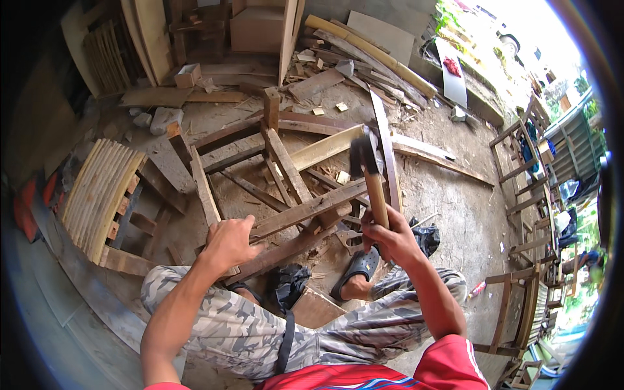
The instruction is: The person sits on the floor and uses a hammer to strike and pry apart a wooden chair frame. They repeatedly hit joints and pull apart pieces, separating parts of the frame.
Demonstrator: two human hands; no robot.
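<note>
Right fingers round hammer above wood-strewn floor

1. The dusty floor is littered with wood chips and offcuts.
2. A pale wooden cabinet stands at the far side, with a small open box near its base.
3. To its right, a pile of planks lies before a grey wall.
4. A slatted wooden seat sits at left.
5. Wooden furniture frames line the right side.
6. Bright daylight enters at upper right, beside green foliage.
</note>
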